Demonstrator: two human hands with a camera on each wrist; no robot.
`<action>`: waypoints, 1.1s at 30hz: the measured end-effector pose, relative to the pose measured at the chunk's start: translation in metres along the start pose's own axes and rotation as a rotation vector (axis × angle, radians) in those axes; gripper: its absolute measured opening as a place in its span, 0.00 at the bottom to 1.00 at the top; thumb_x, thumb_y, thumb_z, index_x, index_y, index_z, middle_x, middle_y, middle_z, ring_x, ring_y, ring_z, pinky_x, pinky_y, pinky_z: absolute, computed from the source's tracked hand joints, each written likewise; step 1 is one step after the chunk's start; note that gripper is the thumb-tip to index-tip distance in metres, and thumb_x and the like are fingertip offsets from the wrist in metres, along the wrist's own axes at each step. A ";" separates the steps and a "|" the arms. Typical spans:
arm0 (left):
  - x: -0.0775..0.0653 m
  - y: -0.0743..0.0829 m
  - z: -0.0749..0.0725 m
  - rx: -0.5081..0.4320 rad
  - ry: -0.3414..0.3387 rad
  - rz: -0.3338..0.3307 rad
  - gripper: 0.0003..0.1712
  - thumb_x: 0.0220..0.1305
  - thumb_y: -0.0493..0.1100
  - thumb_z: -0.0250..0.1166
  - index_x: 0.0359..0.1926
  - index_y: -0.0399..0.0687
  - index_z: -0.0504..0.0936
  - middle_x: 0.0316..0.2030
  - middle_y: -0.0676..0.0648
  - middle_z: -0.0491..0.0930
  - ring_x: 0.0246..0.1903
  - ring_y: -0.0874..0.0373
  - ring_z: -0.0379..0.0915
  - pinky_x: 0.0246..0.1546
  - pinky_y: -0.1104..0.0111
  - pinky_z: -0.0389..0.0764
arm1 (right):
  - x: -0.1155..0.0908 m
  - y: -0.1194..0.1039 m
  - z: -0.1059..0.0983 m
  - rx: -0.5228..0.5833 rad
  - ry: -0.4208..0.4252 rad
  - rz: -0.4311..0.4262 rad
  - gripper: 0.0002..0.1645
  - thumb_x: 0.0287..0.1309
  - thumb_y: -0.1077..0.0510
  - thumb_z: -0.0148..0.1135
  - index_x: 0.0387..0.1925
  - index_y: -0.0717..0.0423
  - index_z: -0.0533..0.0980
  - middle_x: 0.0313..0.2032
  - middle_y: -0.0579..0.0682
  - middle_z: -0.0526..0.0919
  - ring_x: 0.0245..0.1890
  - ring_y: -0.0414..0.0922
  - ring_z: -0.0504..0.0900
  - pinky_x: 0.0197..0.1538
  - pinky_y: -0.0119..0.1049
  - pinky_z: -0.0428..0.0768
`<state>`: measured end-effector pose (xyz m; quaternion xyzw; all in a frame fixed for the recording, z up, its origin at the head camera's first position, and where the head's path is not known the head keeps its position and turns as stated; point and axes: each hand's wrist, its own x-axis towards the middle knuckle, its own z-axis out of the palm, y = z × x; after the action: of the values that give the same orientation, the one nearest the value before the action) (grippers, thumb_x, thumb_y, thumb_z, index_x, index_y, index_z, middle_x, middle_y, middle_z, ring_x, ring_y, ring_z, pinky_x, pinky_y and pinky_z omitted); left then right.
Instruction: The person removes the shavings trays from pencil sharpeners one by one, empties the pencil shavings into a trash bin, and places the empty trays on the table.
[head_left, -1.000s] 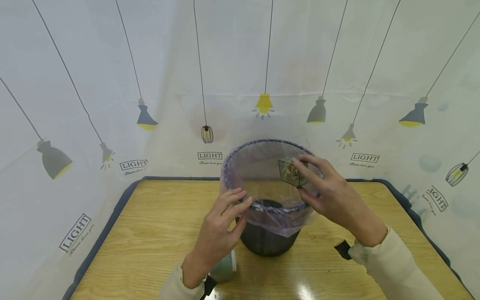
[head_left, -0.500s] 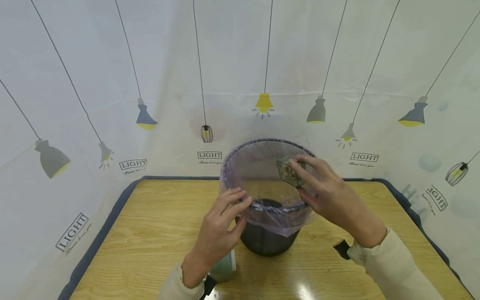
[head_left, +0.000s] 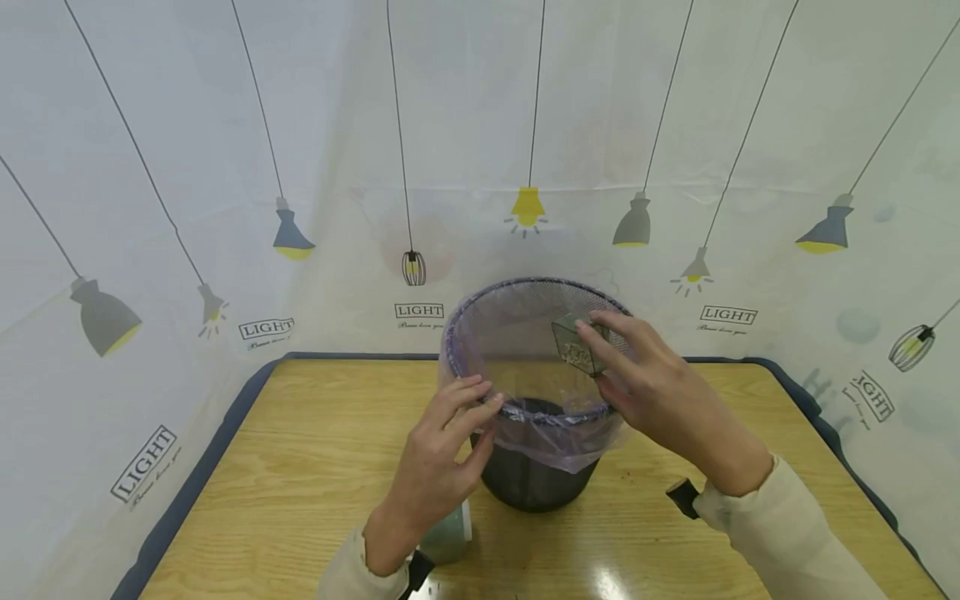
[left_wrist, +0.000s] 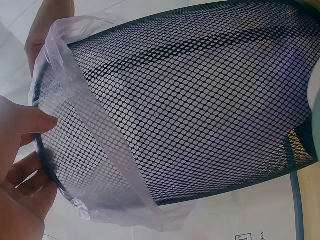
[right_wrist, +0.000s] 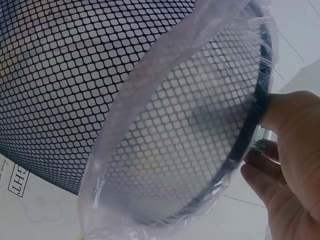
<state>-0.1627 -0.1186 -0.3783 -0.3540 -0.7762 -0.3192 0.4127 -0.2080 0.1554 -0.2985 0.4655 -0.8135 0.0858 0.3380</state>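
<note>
A black mesh wastebasket (head_left: 536, 483) stands on the table, its rim covered by a translucent purple liner bag (head_left: 566, 446). At the near left of that rim, my left hand (head_left: 442, 454) grips the edge between thumb and fingers; the left wrist view shows the thumb (left_wrist: 37, 120) on the outer side. My right hand (head_left: 671, 396) holds a small clear square container (head_left: 573, 350) by its sides, tilted over the basket's mouth. Dry, pale brown bits lie in its lower part. Only a sliver of the container shows past the rim in the right wrist view.
A pale green cup (head_left: 447, 537) with a white rim lies on its side by the left wrist. Small dark crumbs dot the wooden table (head_left: 300, 467) right of the basket. Behind hangs a white curtain (head_left: 465, 125) printed with lamps.
The right hand has tipped the container further, and the dry bits in it have dropped to a smaller heap low inside. The left hand and the wastebasket have stayed in place.
</note>
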 end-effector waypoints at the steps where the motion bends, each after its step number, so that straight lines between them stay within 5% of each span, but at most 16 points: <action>1: 0.000 0.000 0.000 0.000 0.000 0.000 0.27 0.49 0.26 0.72 0.54 0.37 0.82 0.54 0.38 0.78 0.59 0.44 0.73 0.64 0.64 0.73 | 0.000 0.000 0.000 -0.007 0.001 -0.003 0.45 0.44 0.70 0.72 0.67 0.67 0.67 0.63 0.67 0.67 0.59 0.60 0.72 0.52 0.50 0.82; 12: 0.000 0.001 0.000 0.000 0.000 -0.006 0.26 0.49 0.26 0.72 0.53 0.37 0.82 0.54 0.39 0.77 0.59 0.44 0.73 0.62 0.63 0.75 | 0.002 -0.002 -0.001 -0.048 -0.006 -0.032 0.42 0.48 0.71 0.68 0.67 0.66 0.67 0.63 0.67 0.67 0.58 0.60 0.73 0.54 0.51 0.81; 19: 0.000 0.001 0.000 0.001 -0.002 -0.007 0.26 0.49 0.26 0.72 0.52 0.35 0.82 0.55 0.39 0.77 0.59 0.44 0.73 0.62 0.62 0.75 | 0.003 -0.004 -0.004 -0.071 0.002 -0.060 0.28 0.67 0.66 0.48 0.68 0.65 0.66 0.63 0.68 0.67 0.59 0.61 0.72 0.55 0.51 0.80; 26: 0.000 0.000 0.000 -0.002 -0.002 -0.008 0.26 0.49 0.26 0.72 0.53 0.36 0.82 0.55 0.39 0.77 0.59 0.44 0.73 0.62 0.62 0.75 | 0.005 -0.007 -0.005 -0.111 -0.013 -0.085 0.47 0.45 0.73 0.70 0.69 0.65 0.65 0.63 0.68 0.67 0.57 0.63 0.73 0.49 0.50 0.83; 29: 0.000 0.000 0.000 -0.002 -0.002 -0.008 0.26 0.49 0.26 0.72 0.53 0.36 0.82 0.55 0.39 0.77 0.59 0.44 0.73 0.62 0.63 0.75 | 0.005 -0.006 -0.004 -0.120 -0.015 -0.092 0.36 0.59 0.70 0.61 0.69 0.65 0.65 0.63 0.69 0.67 0.56 0.63 0.73 0.48 0.51 0.83; 33: 0.000 0.000 0.000 -0.001 -0.001 -0.006 0.27 0.49 0.26 0.72 0.53 0.36 0.82 0.55 0.39 0.77 0.59 0.44 0.73 0.62 0.63 0.75 | 0.005 -0.006 -0.004 -0.117 -0.011 -0.101 0.36 0.59 0.71 0.60 0.69 0.65 0.65 0.62 0.68 0.67 0.56 0.63 0.73 0.48 0.50 0.83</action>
<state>-0.1631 -0.1185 -0.3785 -0.3521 -0.7772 -0.3204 0.4114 -0.2026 0.1498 -0.2932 0.4859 -0.7943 0.0181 0.3641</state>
